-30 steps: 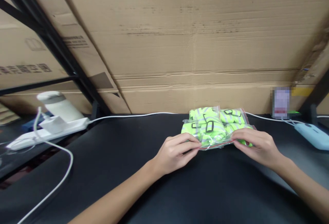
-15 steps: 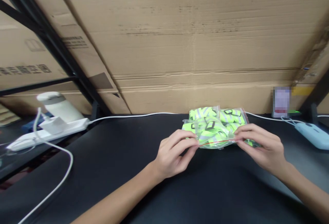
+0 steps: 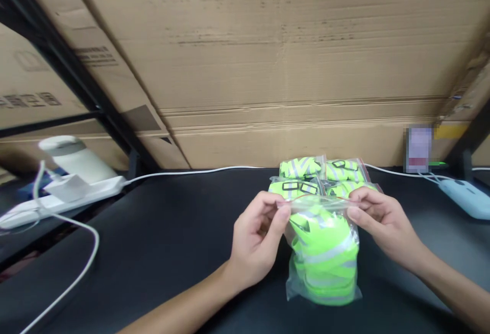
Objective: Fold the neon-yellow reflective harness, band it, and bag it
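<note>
A clear zip bag (image 3: 325,257) hangs upright between my hands, with folded neon-green webbing or fabric with silver reflective stripes inside. My left hand (image 3: 258,239) pinches the left end of its top edge between thumb and fingers. At the other end, my right hand (image 3: 383,221) grips the same edge, which is stretched straight between them. Just behind lie several similar bagged neon-green bundles (image 3: 300,168), some showing black buckles. The held bag and my fingers partly cover the nearer ones.
On the left, a white power strip (image 3: 97,188) with a plugged-in charger lies beside a pale bottle (image 3: 76,158). A white cable (image 3: 94,242) curves over the black table (image 3: 172,237). At the right are a light-blue device (image 3: 465,196) and a blurred-out upright item (image 3: 418,147). Cardboard (image 3: 287,68) stands behind.
The held bag has swung down from lying away from me to hanging toward me, so its filled body now shows below my hands. My grip stays at both ends of its top edge.
</note>
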The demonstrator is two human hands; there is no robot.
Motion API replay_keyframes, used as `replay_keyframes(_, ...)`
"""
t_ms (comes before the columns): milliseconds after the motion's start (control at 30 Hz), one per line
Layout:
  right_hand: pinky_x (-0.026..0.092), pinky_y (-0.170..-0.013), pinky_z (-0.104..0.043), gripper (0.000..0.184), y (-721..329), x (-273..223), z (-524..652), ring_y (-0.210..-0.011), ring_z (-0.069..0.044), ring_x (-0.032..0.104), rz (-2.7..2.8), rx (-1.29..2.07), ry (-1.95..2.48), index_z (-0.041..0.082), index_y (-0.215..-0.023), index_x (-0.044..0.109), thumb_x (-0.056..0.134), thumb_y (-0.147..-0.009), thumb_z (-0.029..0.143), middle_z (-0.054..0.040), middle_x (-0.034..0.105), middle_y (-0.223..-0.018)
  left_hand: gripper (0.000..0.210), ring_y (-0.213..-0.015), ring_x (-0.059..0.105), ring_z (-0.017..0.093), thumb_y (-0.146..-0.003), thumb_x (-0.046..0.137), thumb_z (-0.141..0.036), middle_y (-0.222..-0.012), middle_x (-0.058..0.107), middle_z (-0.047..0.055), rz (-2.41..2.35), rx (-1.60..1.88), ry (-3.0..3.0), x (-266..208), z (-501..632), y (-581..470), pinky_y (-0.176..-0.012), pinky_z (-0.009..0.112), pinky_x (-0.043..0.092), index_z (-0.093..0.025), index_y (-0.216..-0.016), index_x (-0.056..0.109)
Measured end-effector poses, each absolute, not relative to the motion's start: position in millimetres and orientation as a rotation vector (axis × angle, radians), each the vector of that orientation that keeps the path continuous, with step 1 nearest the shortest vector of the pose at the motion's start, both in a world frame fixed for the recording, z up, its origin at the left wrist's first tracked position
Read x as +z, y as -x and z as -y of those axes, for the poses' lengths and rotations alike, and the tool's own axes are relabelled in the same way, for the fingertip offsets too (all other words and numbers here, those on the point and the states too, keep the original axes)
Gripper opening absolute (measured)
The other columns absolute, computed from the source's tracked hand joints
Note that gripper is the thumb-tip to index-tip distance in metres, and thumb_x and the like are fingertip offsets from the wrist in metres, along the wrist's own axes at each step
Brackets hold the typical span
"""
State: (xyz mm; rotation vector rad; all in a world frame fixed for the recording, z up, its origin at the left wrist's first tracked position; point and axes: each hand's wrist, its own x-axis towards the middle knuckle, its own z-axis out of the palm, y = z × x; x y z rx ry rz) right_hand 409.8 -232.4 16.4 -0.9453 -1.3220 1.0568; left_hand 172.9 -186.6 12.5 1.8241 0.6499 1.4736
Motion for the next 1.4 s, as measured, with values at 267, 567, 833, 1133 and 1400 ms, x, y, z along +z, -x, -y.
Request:
replay_keyframes(267, 0.053, -0.051, -0.021, 0.034, -416, -3, 218, -0.061, -0.011, 0.059, 1.057, 1.468, 1.042, 0.017, -0.084, 0.064, 0.079, -0.085, 0.048, -0.0002, 0.063, -0.072, 0.034, -0.058, 0.056, 0.011, -0.078, 0.083, -0.041, -0.064, 0.061, 0.002, -0.781, 0.985, -1.117, 2, 157, -176, -0.046, 0.018, 0.053, -0.01, -0.082, 0.071)
replay_keyframes(567, 0.052, -0.05, -0.021, 0.036, -415, -4, 217, -0.063, -0.011, 0.059, 0.955, 1.507, 1.098, 0.016, -0.079, 0.069, 0.083, -0.079, 0.049, -0.0005, 0.061, -0.073, 0.04, -0.062, 0.057, 0.011, -0.076, 0.085, -0.046, -0.065, 0.062, 0.003, -0.78, 0.914, -1.053, 2, 157, -175, -0.047, 0.017, 0.054, -0.009, -0.085, 0.075)
replay_keyframes(833, 0.058, -0.08, -0.031, 0.031, -411, -8, 221, -0.094, -0.02, 0.067, 0.991, 1.427, 1.095, 0.018, -0.087, 0.069, 0.08, -0.083, 0.047, -0.0069, 0.073, -0.099, 0.034, -0.059, 0.06, 0.012, -0.073, 0.087, -0.04, -0.065, 0.065, 0.005, -0.789, 0.964, -1.166, 2, 158, -173, -0.05, 0.02, 0.056, -0.009, -0.078, 0.075)
replay_keyframes(1133, 0.056, -0.069, -0.026, 0.034, -408, -7, 224, -0.075, -0.015, 0.068, 0.968, 1.459, 1.049, 0.019, -0.081, 0.059, 0.081, -0.083, 0.045, -0.0031, 0.074, -0.084, 0.035, -0.057, 0.062, 0.013, -0.078, 0.082, -0.043, -0.071, 0.065, 0.004, -0.725, 0.932, -1.143, -3, 161, -176, -0.046, 0.023, 0.056, -0.011, -0.074, 0.07)
replay_keyframes(1400, 0.054, -0.062, -0.025, 0.036, -407, -7, 224, -0.074, -0.016, 0.069, 1.003, 1.53, 1.232, 0.018, -0.09, 0.07, 0.078, -0.082, 0.052, -0.0066, 0.075, -0.088, 0.04, -0.048, 0.058, 0.009, -0.075, 0.085, -0.045, -0.059, 0.063, 0.002, -0.744, 0.872, -1.238, -9, 162, -177, -0.047, 0.021, 0.056, -0.01, -0.069, 0.066)
